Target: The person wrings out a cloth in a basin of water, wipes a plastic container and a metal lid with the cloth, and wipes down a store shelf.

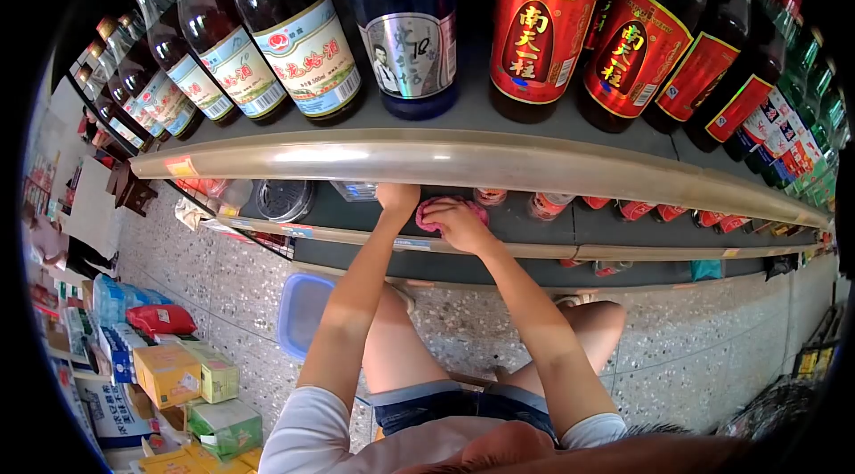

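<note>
My right hand (459,224) is closed on a pink cloth (433,209), pressed against the grey lower shelf (525,226) near its front edge. Beside it, my left hand (398,197) reaches in under the upper shelf's front strip (419,156). Its fingers are hidden behind that strip, so their grip does not show. A clear-looking pack (356,192) lies just left of my left hand. Further left sits a round dark container (283,200). To the right of the cloth, jars with red labels (549,205) stand partly covered by the upper shelf.
Dark bottles with pale labels (307,55), a blue bottle (405,37) and red-labelled bottles (534,37) line the upper shelf. A blue-rimmed plastic tub (305,314) is on the speckled floor. Stacked boxes (166,374) stand at the lower left. At the far left is another person (49,241).
</note>
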Available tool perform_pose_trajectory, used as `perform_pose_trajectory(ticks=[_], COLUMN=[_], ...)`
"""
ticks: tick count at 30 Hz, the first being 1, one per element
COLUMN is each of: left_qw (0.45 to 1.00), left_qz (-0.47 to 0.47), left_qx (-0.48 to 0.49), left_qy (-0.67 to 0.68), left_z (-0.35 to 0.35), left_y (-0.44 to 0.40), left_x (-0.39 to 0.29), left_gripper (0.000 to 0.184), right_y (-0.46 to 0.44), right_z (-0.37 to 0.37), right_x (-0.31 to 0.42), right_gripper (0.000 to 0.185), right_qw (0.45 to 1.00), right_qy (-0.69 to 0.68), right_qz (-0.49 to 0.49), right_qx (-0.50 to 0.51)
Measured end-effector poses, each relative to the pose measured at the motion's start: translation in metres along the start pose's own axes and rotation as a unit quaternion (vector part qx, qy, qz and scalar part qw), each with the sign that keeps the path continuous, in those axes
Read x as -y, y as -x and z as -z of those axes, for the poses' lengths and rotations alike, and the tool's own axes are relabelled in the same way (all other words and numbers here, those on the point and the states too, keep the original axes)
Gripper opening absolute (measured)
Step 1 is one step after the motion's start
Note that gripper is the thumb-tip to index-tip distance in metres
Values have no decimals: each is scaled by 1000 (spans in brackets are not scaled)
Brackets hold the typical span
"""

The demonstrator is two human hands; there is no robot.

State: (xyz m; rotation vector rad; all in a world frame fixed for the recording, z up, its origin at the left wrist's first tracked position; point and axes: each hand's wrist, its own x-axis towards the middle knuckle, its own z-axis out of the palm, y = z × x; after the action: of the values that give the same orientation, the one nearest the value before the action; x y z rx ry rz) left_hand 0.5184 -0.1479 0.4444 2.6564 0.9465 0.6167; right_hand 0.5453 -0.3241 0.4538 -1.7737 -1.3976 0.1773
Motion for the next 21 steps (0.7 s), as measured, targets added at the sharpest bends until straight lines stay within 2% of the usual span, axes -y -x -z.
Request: perform_pose_trajectory(ticks=[2,4,6,8,10,13,14,16,19,21], left_qw=[998,993,991,991,978,953,939,880,796,775], left_qz=[24,21,45,84,199,263,284,379,458,466], left_qx=[57,40,26,26,60,125,148,253,358,403], left_qy=[32,105,121,98,34,-81,-129,-132,-167,-144], left_z=[48,77,112,138,169,169,164,166,157,143], left_y=[24,58,100,147,197,298,334,395,488,528], left_x=[-10,7,33,75,102,181,205,241,305,338], left_gripper=[23,20,19,18,21,24,27,23,57,75], right_y=[0,0,0,-1,-1,0,1,-1,0,-2], right_z=[1,0,0,-1,-3,-5,-4,-4,-3,1], right_x=[1,1,-2,-4,-5,-6,-7,-6,-8,-1], right_gripper=[33,33,32,32,33,33,33,33,33,33], right_qw=[1000,1000,1000,1000,1000,1000,999,999,999,999], right_qy=[10,15,14,12,12,12,17,22,9,17], right_qz=[3,6,9,17,20,22,24,32,40,42], right_qx=[0,-1,2,-5,-9,-18,-20,-16,1,6])
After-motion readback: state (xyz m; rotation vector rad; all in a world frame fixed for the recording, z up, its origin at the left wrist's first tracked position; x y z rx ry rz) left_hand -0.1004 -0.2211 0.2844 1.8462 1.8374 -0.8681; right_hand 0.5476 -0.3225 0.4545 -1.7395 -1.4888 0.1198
